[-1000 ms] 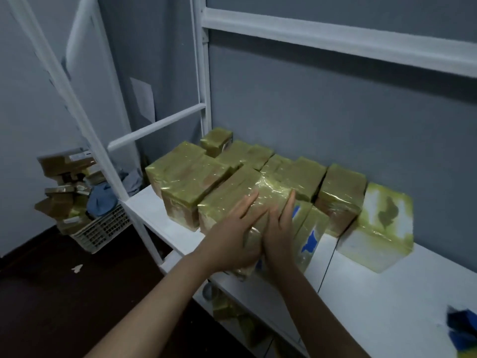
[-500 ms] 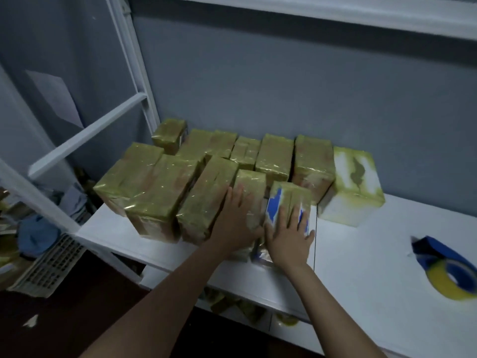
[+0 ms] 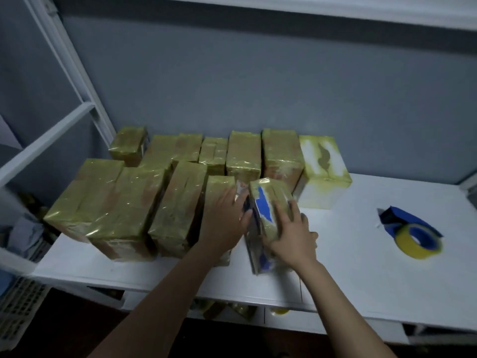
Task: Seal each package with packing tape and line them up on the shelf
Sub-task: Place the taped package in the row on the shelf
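Note:
Several packages wrapped in yellowish tape [image 3: 129, 200] stand in two rows on the white shelf [image 3: 361, 267]. My right hand [image 3: 291, 236] grips a taped package with blue print [image 3: 265, 202] at the right end of the front row, tilted slightly. My left hand [image 3: 224, 220] lies flat on the neighbouring taped package [image 3: 219, 187], fingers spread toward the gap between the two. A white box with yellowish tape [image 3: 322, 174] ends the back row. A blue tape dispenser with a yellow roll [image 3: 410, 233] lies on the shelf to the right.
A grey wall runs behind the shelf. White frame posts [image 3: 77, 81] rise at the left. A white plastic basket [image 3: 18, 311] sits on the floor at lower left. More taped items show on a lower shelf [image 3: 227, 308]. The shelf's right half is bare around the dispenser.
The view has swung right, bringing the tape dispenser fully in. My right hand has closed around the blue-printed package and tipped it; my left hand stays on the package beside it.

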